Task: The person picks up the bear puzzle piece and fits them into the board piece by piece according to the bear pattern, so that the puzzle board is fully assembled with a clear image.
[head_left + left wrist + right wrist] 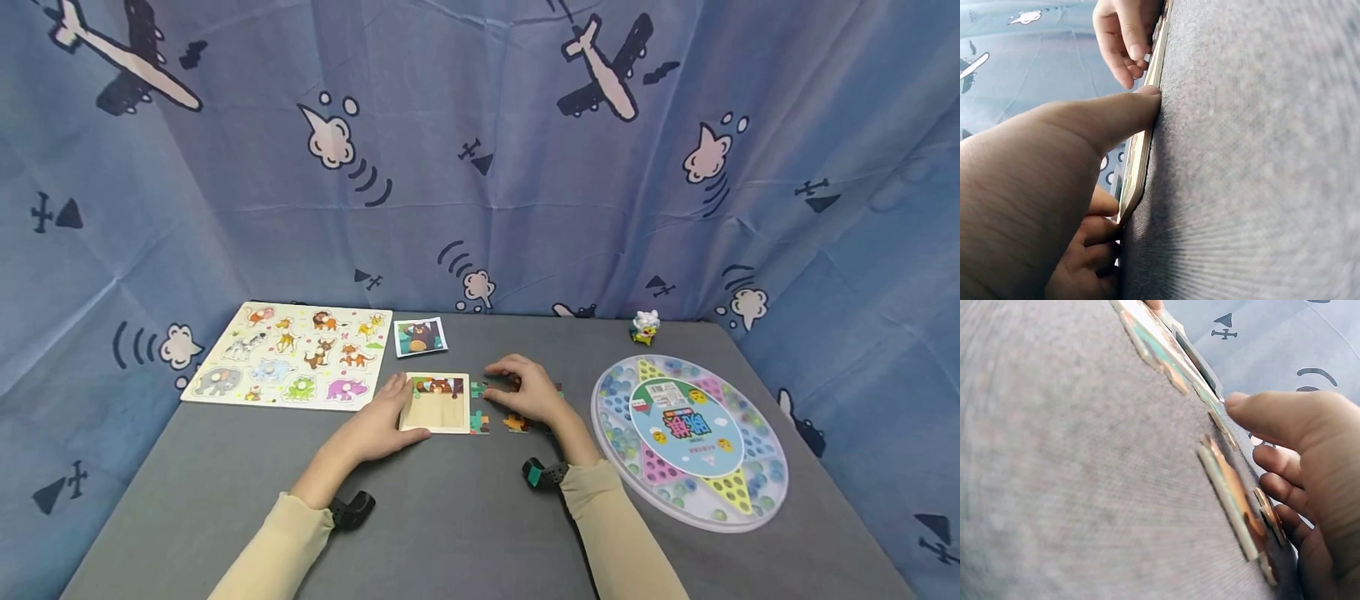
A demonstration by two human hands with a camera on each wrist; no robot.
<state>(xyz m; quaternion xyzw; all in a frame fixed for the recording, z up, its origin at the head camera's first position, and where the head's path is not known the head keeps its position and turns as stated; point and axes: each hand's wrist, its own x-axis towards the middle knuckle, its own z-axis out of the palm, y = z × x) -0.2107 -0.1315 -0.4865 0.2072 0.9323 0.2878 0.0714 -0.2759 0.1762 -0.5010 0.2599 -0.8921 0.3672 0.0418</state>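
A small square wooden puzzle tray [435, 414] lies on the table, with bear-picture pieces [438, 387] along its far side and bare wood below them. My left hand [371, 427] holds the tray at its left side, thumb on the near edge and fingers [1100, 228] bent at the corner. Just right of the tray, my right hand [531, 392] hovers over loose jigsaw pieces, its thumb and index finger apart with nothing seen between them. A green piece [478, 423] and an orange piece [515, 423] lie nearby; other pieces [1232, 497] are partly hidden under this hand.
A picture card of a bear [420, 337] lies behind the tray. The animal peg board [292, 357] is at the back left. To the right sits a round Chinese checkers box [690, 442], with a small figurine [645, 327] behind it. A patterned curtain [480, 167] hangs along the back.
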